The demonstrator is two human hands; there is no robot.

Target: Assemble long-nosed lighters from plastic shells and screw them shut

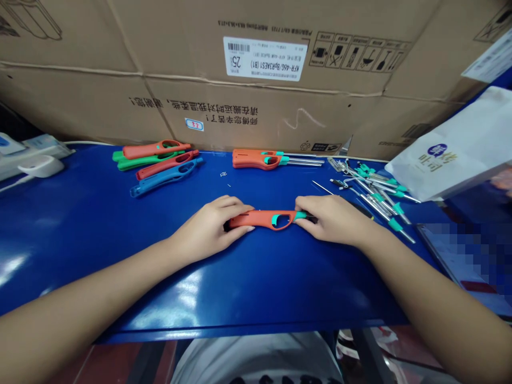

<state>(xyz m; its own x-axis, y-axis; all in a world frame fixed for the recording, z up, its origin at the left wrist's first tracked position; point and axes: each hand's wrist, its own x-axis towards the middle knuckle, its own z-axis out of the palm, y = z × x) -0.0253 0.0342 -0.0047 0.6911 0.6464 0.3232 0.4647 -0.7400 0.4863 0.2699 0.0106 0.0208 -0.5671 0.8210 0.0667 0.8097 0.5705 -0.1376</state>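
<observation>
An orange lighter [262,218] with a teal trigger and teal collar lies level between both hands, low over the blue table. My left hand [214,224] is closed around its rear end, thumb on the near side and fingers on the far side. My right hand [328,217] pinches the front end at the teal collar; its palm hides most of the metal tube. Farther back, orange lighters with metal tubes [256,159] lie side by side. Left of them is a pile of lighter casings without tubes, among them a blue casing [166,177].
Several metal tubes with teal parts [378,197] lie heaped at the right, by a white paper bag [456,144]. A big cardboard box [256,96] walls off the back. A white power strip [30,154] sits at the far left. Tiny metal pieces [223,174] lie mid-table.
</observation>
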